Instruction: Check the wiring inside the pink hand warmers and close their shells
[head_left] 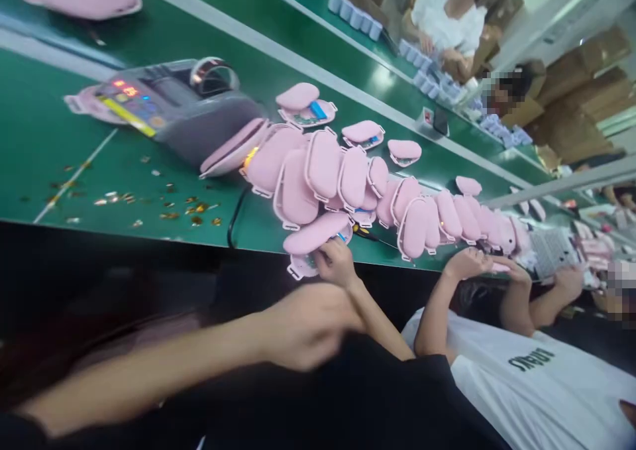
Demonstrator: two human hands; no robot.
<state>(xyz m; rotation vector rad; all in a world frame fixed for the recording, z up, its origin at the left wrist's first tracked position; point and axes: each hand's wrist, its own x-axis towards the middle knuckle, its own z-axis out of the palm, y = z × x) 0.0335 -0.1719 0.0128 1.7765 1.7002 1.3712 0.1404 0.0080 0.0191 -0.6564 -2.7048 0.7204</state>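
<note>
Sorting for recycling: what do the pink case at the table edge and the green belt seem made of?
Pink case: probably moulded plastic or silicone, matte; smooth rounded lid, tabbed rim. Green belt: likely PVC or rubber sheet, semi-gloss; it mirrors lights.

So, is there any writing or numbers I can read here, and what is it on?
Nothing reads clearly.
Tape dispenser's control panel: red lit digits, too blurred to read.
White T-shirt: dark printed word, upside down and blurred, unreadable.
Pink case in the right hand: no lettering shows.
</note>
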